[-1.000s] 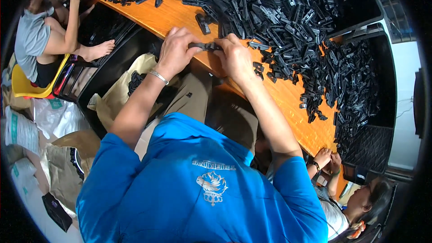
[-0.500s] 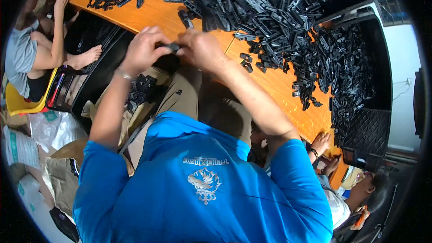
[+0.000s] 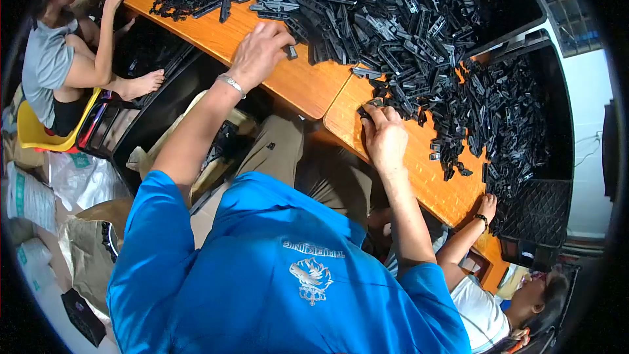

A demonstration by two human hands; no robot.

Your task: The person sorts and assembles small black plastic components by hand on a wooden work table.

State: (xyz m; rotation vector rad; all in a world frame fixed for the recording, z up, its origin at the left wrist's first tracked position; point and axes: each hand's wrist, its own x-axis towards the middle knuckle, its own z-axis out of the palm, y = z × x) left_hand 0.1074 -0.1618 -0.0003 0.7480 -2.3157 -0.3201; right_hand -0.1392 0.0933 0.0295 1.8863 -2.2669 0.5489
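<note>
My left hand (image 3: 261, 58) reaches over the front of the orange-brown table, its fingers loosely bent and apart. Its fingertips are at a black plastic piece (image 3: 291, 52) beside the big heap. Farther right, my right hand (image 3: 385, 132) is lowered to the tabletop, fingers close together on a small black plastic part (image 3: 375, 102). Another small part (image 3: 362, 113) lies at its thumb side. The hand hides some of what is under its fingers. A large heap of long black plastic pieces (image 3: 386, 19) spreads just beyond both hands.
Smaller black parts (image 3: 504, 105) spill from a black crate (image 3: 547, 98) at the right. An open paper bag (image 3: 177, 132) stands below the table by my legs. One person (image 3: 65, 59) sits at the left on a yellow stool (image 3: 49, 128); another (image 3: 478, 308) works at the lower right.
My hands were together over the table edge, holding a small dark piece. They have parted: the left went forward to the heap, the right went right onto the small parts. That piece is out of sight.
</note>
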